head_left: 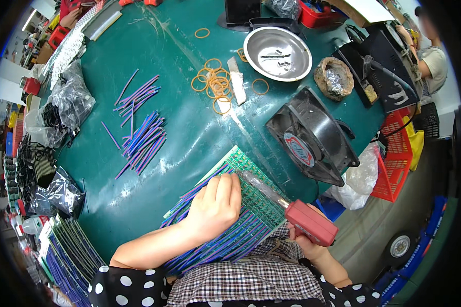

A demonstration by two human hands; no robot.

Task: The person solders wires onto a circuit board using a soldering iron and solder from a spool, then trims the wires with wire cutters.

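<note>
A green circuit board panel lies tilted at the table's near edge, with many blue and purple wires running across it. My left hand rests over the board with its fingers pinched together on a wire near the far edge; the fingertips are partly hidden. My right hand grips a red soldering gun from below. Its metal tip reaches across the board to just beside my left fingers. Beyond the board, to the left, a loose pile of blue and purple wires lies on the green table.
A black fan stands right of the board. Farther back are rubber bands, a steel bowl and a rough brown pot. More wired boards stand at the left. A red crate sits right; another person is beyond.
</note>
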